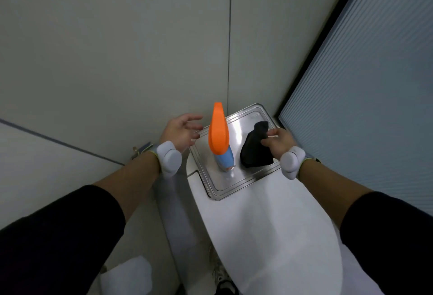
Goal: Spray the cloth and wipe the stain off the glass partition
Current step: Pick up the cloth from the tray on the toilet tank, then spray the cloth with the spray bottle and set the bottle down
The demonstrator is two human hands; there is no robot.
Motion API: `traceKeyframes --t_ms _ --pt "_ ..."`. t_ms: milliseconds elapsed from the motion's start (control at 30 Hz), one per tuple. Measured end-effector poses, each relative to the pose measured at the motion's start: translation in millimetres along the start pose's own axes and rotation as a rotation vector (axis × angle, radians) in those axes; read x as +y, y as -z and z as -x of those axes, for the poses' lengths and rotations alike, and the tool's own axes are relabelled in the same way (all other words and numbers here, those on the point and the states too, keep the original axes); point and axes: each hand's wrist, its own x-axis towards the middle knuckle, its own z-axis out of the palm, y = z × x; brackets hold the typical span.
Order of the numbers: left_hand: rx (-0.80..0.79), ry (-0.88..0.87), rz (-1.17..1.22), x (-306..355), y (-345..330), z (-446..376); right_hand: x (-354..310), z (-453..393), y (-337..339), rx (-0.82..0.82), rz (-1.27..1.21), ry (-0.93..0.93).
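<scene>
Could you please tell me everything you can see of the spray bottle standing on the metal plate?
The spray bottle stands upright on the left part of the steel plate, beside the black cloth. Its large orange trigger head looks like glossy plastic; the body below is light blue with a label too blurred to read. The open left hand hovers close by its head without touching it. The right hand pinches the cloth instead.

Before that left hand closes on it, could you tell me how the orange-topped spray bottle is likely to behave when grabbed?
The spray bottle stands upright and tall on a narrow base, so a sideways nudge would probably tip it. It sits on a shiny metal tray, so it may slide. The left hand is open beside it, not touching.
</scene>
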Motion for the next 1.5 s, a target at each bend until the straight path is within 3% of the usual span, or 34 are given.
traceKeyframes --t_ms 167,267,367,633,1033,1233,1400,1500 --pt "-0.072 -0.093 -0.246 0.7 -6.4 19.7 -15.0 21.2 18.7 -0.144 -0.458 -0.118" --pt "-0.215 -0.088 -0.45 -2.4 -6.2 31.3 -17.1 29.2 25.7 -0.207 -0.623 -0.146" --pt "-0.285 -0.137 -0.423 6.0 -9.9 39.9 -15.7 32.2 29.4 -0.258 -0.719 -0.208" --pt "-0.157 -0.262 -0.186 12.4 -41.4 42.6 -10.0 32.6 27.8 -0.302 -0.769 -0.197" --pt "-0.023 -0.397 -0.301 13.0 -79.2 13.8 -0.2 30.3 46.3 -0.186 -0.932 -0.158" --pt "-0.186 -0.452 -0.225 35.0 -92.1 14.5 -0.3 36.9 70.3 -0.168 -1.051 -0.082" --pt "-0.501 -0.54 -0.433 56.8 -105.0 21.8 6.4 43.9 89.8 -0.217 -1.125 -0.059" --pt "-0.612 -0.597 -0.536 65.4 -120.2 27.5 10.6 45.0 98.8 -0.221 -1.204 -0.086"
